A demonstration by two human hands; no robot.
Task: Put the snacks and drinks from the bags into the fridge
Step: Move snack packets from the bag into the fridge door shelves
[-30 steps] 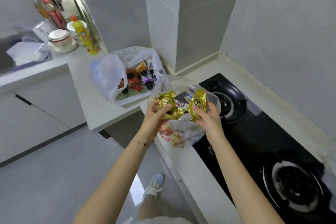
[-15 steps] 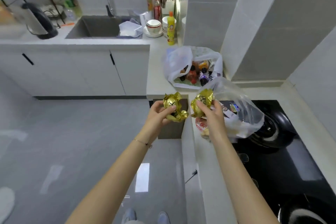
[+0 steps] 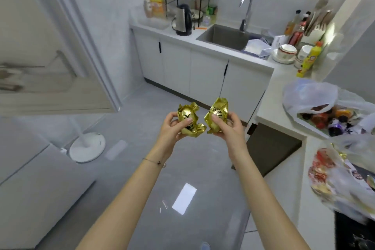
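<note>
So, left hand (image 3: pixel 172 126): curled round a crumpled gold snack (image 3: pixel 187 116), thumb pressed on its front.
Right hand (image 3: pixel 229 126): same deal, fingers and thumb wrapped round a second gold snack (image 3: pixel 218 111), dark print facing the camera.
Snacks: sat side by side, lower foil corners nearly touching, out over the grey floor (image 3: pixel 182 168) and off the worktop (image 3: pixel 272 111).
Change: half a second before, both hands were right at the worktop edge with the snack bag (image 3: pixel 345 176) just behind the right one. By this point the view had swung left and the hands were well apart from it.
Snack bag: clear plastic, blurry, at the right edge on the worktop, red and gold packets inside.
Drinks bag (image 3: pixel 310 95): white, open, bottles showing, stayed put on the worktop beyond the snack bag.
Background: sink (image 3: pixel 223 36) and kettle (image 3: pixel 183 20) had shifted toward the middle of the view.
Lower left: a big white cabinet (image 3: pixel 30 189), couldn't tell if it was the fridge.
</note>
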